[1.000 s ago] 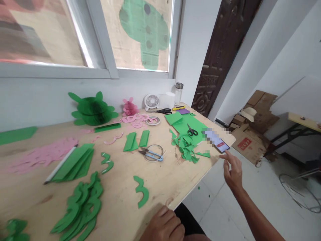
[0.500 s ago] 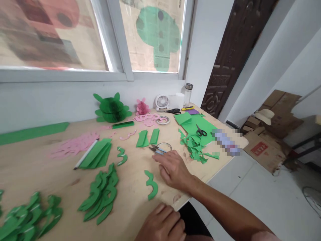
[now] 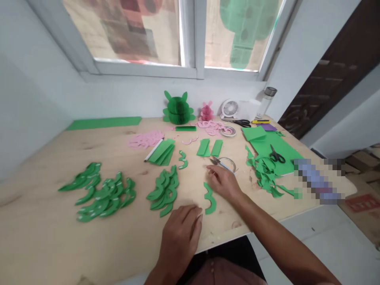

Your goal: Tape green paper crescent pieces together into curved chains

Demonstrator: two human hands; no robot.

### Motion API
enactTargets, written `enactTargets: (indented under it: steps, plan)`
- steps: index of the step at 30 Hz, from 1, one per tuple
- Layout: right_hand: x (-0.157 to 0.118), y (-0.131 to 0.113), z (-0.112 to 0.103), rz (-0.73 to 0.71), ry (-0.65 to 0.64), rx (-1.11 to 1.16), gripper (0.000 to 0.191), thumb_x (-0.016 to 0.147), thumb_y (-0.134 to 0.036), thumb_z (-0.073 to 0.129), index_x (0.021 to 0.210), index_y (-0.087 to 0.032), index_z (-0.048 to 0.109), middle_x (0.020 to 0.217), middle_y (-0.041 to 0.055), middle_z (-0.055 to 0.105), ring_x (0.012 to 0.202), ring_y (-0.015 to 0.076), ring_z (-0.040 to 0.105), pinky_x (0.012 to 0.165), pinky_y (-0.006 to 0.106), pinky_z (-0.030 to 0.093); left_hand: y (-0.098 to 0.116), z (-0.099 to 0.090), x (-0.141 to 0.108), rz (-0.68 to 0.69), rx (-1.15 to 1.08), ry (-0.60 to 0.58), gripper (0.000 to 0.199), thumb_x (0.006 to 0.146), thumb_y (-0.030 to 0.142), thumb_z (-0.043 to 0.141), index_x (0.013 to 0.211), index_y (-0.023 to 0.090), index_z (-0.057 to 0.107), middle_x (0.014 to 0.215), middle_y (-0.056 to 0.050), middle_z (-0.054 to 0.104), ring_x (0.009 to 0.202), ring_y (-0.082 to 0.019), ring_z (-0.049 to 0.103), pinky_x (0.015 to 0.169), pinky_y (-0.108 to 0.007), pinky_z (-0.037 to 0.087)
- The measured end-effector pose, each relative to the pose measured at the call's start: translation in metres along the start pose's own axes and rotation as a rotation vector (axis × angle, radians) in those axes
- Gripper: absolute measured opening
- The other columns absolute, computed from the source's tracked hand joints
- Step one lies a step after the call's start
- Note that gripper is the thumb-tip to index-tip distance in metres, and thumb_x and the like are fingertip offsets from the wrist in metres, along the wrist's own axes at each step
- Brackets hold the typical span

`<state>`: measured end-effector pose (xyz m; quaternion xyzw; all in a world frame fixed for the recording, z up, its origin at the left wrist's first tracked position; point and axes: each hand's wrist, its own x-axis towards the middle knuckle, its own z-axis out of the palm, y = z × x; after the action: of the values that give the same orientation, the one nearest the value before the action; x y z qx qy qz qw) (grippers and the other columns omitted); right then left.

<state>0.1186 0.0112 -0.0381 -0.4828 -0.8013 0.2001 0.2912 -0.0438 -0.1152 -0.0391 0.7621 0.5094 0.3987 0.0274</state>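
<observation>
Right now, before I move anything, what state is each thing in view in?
Left hand: open, empty, at the edge of the plywood table.
Right hand: open, empty, resting on the table.
Blue-handled snips: lying beside right hand.
Black-handled scissors: lying on green sheet.
Green honeycomb paper ornament: upright, fanned open.

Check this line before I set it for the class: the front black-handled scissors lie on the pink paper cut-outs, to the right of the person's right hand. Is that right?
Not quite: the surface is wrong. The front black-handled scissors lie on the green sheet, not on pink cut-outs. They are to the right of the person's right hand, as you wrote. The head view shows this.
</observation>
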Motion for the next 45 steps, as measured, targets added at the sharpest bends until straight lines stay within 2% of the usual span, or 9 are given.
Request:
enactTargets:
  steps: [9, 14, 22, 29, 31, 34, 38, 42, 45]
  plan:
    - [-0.008, -0.007, 0.0, -0.11, -0.114, 0.036, 0.042, 0.078, -0.009, 0.044, 0.116, -0.018, 0.058, 0.096, 0.0047, 0.069, 0.086, 0.0157, 0.062, 0.082, 0.029, 0.048, 0.004, 0.003, 0.004, 0.001, 0.066, -0.116, 0.018, 0.085, 0.013, 0.046, 0.092, 0.018, 0.062, 0.09, -0.006, 0.066, 0.085, -0.019, 0.058, 0.076, -0.035, 0.046]
    - [-0.007, -0.007, 0.0, -0.067, -0.145, 0.122, 0.043, 0.077, -0.007, 0.043, 0.117, -0.018, 0.057, 0.089, 0.0018, 0.069, 0.082, 0.0142, 0.063, 0.078, 0.027, 0.048, 0.008, 0.003, 0.005, 0.065, 0.127, -0.196, 0.025, 0.084, 0.018, 0.049, 0.106, 0.019, 0.06, 0.102, -0.008, 0.064, 0.094, -0.023, 0.056, 0.078, -0.038, 0.044]
    - [-0.006, -0.003, 0.0, -0.006, -0.195, 0.236, 0.04, 0.078, -0.011, 0.045, 0.116, -0.018, 0.056, 0.081, -0.0001, 0.069, 0.074, 0.0131, 0.062, 0.073, 0.027, 0.048, 0.009, 0.006, 0.004, 0.097, 0.204, -0.296, 0.017, 0.085, 0.02, 0.05, 0.099, 0.019, 0.059, 0.1, -0.007, 0.06, 0.093, -0.023, 0.052, 0.076, -0.039, 0.04]
    - [-0.01, 0.003, 0.001, 0.01, -0.204, 0.436, 0.04, 0.077, -0.011, 0.043, 0.115, -0.013, 0.055, 0.081, 0.003, 0.067, 0.073, 0.0129, 0.062, 0.071, 0.027, 0.049, 0.011, 0.007, 0.002, 0.13, 0.242, -0.285, 0.016, 0.084, 0.019, 0.051, 0.097, 0.019, 0.058, 0.097, -0.008, 0.059, 0.09, -0.023, 0.051, 0.073, -0.038, 0.039]
    - [-0.013, 0.002, -0.002, 0.023, -0.174, 0.391, 0.041, 0.076, -0.011, 0.044, 0.116, -0.014, 0.055, 0.085, 0.0036, 0.068, 0.078, 0.0139, 0.063, 0.073, 0.028, 0.049, 0.011, 0.008, 0.002, 0.139, 0.26, -0.279, 0.015, 0.083, 0.019, 0.051, 0.097, 0.019, 0.058, 0.097, -0.008, 0.059, 0.088, -0.023, 0.051, 0.072, -0.038, 0.038]
    - [-0.019, -0.005, -0.008, 0.038, -0.139, 0.189, 0.041, 0.076, -0.012, 0.046, 0.116, -0.016, 0.055, 0.09, 0.0048, 0.069, 0.084, 0.0162, 0.062, 0.076, 0.029, 0.047, 0.012, 0.008, 0.001, 0.154, 0.286, -0.271, 0.015, 0.083, 0.019, 0.052, 0.097, 0.018, 0.058, 0.094, -0.008, 0.058, 0.087, -0.023, 0.051, 0.072, -0.038, 0.038]
    - [-0.024, -0.019, -0.014, 0.054, -0.164, -0.065, 0.042, 0.077, -0.012, 0.048, 0.117, -0.018, 0.056, 0.089, 0.0053, 0.07, 0.083, 0.0181, 0.062, 0.074, 0.029, 0.045, 0.012, 0.008, 0.0, 0.174, 0.302, -0.263, 0.015, 0.084, 0.019, 0.05, 0.096, 0.018, 0.058, 0.091, -0.008, 0.057, 0.087, -0.023, 0.05, 0.072, -0.038, 0.038]
    - [-0.028, -0.025, -0.012, 0.078, -0.173, -0.122, 0.044, 0.076, -0.011, 0.048, 0.12, -0.017, 0.054, 0.084, 0.0043, 0.069, 0.076, 0.0175, 0.062, 0.069, 0.028, 0.044, 0.012, 0.009, 0.0, 0.183, 0.306, -0.253, 0.012, 0.085, 0.02, 0.049, 0.093, 0.018, 0.058, 0.089, -0.008, 0.057, 0.086, -0.023, 0.05, 0.072, -0.038, 0.038]
    - [-0.028, -0.023, -0.01, 0.102, -0.162, -0.061, 0.044, 0.075, -0.011, 0.05, 0.118, -0.019, 0.055, 0.079, 0.0017, 0.069, 0.071, 0.0155, 0.061, 0.066, 0.026, 0.044, 0.013, 0.009, 0.0, 0.185, 0.303, -0.24, 0.013, 0.084, 0.019, 0.049, 0.093, 0.018, 0.059, 0.088, -0.008, 0.056, 0.085, -0.023, 0.049, 0.071, -0.038, 0.038]
